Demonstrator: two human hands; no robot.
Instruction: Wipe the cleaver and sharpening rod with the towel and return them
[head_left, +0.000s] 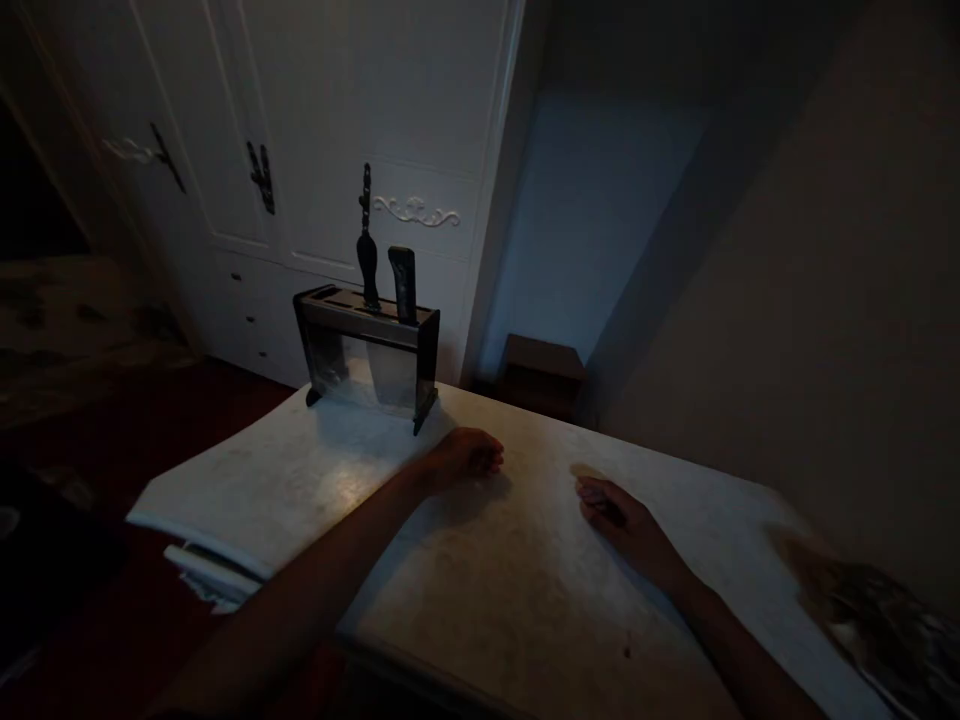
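My left hand [466,456] rests on the marble-patterned table [517,570], its fingers loosely curled in and nothing visible in them. To its right, apart from it, my right hand [619,515] lies on the same surface with the fingers also curled and no object showing. Just beyond my left hand stands a knife block [367,320] with clear sides and dark ends. A black-handled knife [403,283] sits upright in its right slot, and the broad blade shows through the side. Beside it a slim dark handle [367,262] rises from another slot.
A white wardrobe [315,120] with dark handles is behind the table. A small brown cabinet [541,362] stands beyond the far edge. At the right end of the table lies a dark, crumpled patterned item [877,620]. Red carpet [232,400] covers the floor. The light is dim.
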